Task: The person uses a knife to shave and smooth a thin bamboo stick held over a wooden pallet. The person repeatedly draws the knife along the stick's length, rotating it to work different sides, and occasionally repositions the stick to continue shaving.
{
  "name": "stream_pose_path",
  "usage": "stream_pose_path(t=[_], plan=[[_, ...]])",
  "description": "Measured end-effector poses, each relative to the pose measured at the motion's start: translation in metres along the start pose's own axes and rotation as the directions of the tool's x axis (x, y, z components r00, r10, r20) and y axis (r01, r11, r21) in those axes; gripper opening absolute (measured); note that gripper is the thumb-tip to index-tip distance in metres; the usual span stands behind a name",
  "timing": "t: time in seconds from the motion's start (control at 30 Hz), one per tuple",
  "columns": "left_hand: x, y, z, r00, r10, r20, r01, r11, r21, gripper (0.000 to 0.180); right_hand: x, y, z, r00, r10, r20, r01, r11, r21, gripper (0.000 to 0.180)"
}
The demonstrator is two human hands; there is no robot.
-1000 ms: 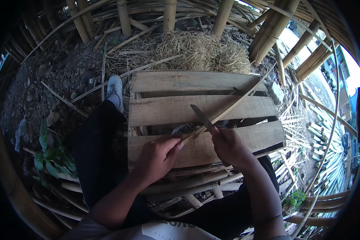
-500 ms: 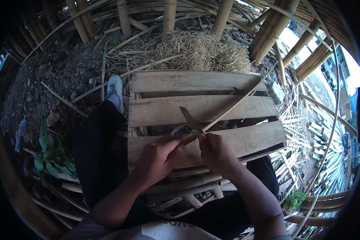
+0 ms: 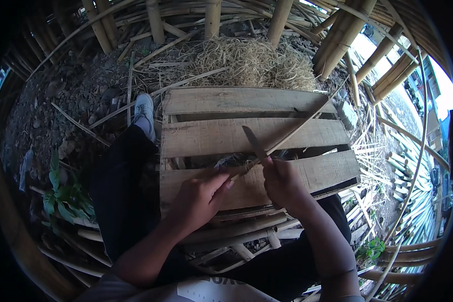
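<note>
wooden pallet (image 3: pixel 221 136) under the work | dry straw heap (image 3: pixel 251 63) behind it | bamboo poles (image 3: pixel 337 40) upright | green plant (image 3: pixel 60 199) left | shoe (image 3: pixel 144 108)

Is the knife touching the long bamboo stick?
Touching. In the head view the knife held by the right hand crosses the bamboo stick just above the fingers, with no gap visible where blade meets stick.

The wooden pallet (image 3: pixel 246 136) serves as the reference. Above its near plank, the right hand (image 3: pixel 283 183) grips a knife (image 3: pixel 254 142), blade against a thin bamboo strip (image 3: pixel 297 127). The left hand (image 3: pixel 200 195) pinches the strip's near end. A dry straw pile (image 3: pixel 251 63) lies beyond the pallet; a grey shoe (image 3: pixel 144 115) is just left of it.
</note>
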State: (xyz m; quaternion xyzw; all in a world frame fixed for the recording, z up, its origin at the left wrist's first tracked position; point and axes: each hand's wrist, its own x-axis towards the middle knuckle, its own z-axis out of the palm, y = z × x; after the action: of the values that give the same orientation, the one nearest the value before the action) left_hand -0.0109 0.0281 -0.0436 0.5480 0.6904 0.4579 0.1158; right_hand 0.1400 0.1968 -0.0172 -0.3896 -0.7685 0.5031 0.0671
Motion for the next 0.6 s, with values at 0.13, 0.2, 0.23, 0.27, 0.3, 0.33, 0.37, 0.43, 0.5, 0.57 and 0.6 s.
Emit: stream_pose_path(t=[0.13,0.2,0.23,0.27,0.3,0.33,0.37,0.43,0.5,0.57,0.6], plan=[[-0.008,-0.008,-0.001,1.0,0.003,-0.008,-0.003,1.0,0.028,0.019,-0.011,-0.035,0.004,0.949,0.211,0.233,-0.256,0.949,0.185,0.039],[-0.004,0.002,-0.006,0.994,-0.088,0.07,0.089,0.996,-0.017,0.019,-0.004,-0.028,-0.01,0.968,0.243,0.056,-0.249,0.932,0.263,0.04],[-0.003,0.001,-0.004,0.997,-0.055,0.048,0.055,0.998,-0.002,0.019,-0.001,-0.027,-0.015,0.966,0.256,-0.035,-0.234,0.925,0.3,0.04],[-0.002,-0.001,-0.002,0.999,-0.022,0.027,0.022,1.0,0.015,0.019,-0.006,-0.027,-0.009,0.968,0.244,0.048,-0.249,0.937,0.245,0.04],[-0.002,-0.002,0.0,1.0,0.011,0.007,-0.011,0.999,0.031,0.019,-0.015,-0.029,0.005,0.963,0.236,0.132,-0.258,0.948,0.187,0.04],[-0.003,-0.003,0.0,1.0,0.007,0.01,-0.008,0.999,0.031,0.02,-0.021,-0.03,0.015,0.948,0.231,0.218,-0.264,0.955,0.133,0.04],[-0.004,-0.003,-0.001,1.0,0.003,0.014,-0.004,1.0,0.03,0.021,-0.023,-0.031,0.017,0.967,0.198,0.16,-0.215,0.972,0.094,0.04],[-0.005,-0.004,-0.002,1.0,0.005,0.013,-0.005,0.999,0.035,0.023,-0.016,-0.033,0.003,0.964,0.205,0.169,-0.252,0.904,0.344,0.039],[-0.006,-0.004,0.0,1.0,0.015,0.004,-0.015,0.999,0.047,0.025,-0.008,-0.019,-0.001,1.0,-0.012,0.005,0.01,0.928,0.374,0.033],[-0.006,-0.004,0.0,0.999,0.023,0.023,-0.024,0.998,0.054,0.027,-0.005,-0.013,0.0,0.985,-0.158,-0.064,0.166,0.975,0.148,0.028],[-0.006,-0.005,0.0,0.999,0.026,0.033,-0.028,0.998,0.057,0.028,-0.004,-0.012,0.0,0.968,-0.235,-0.086,0.238,0.971,0.028,0.027]])
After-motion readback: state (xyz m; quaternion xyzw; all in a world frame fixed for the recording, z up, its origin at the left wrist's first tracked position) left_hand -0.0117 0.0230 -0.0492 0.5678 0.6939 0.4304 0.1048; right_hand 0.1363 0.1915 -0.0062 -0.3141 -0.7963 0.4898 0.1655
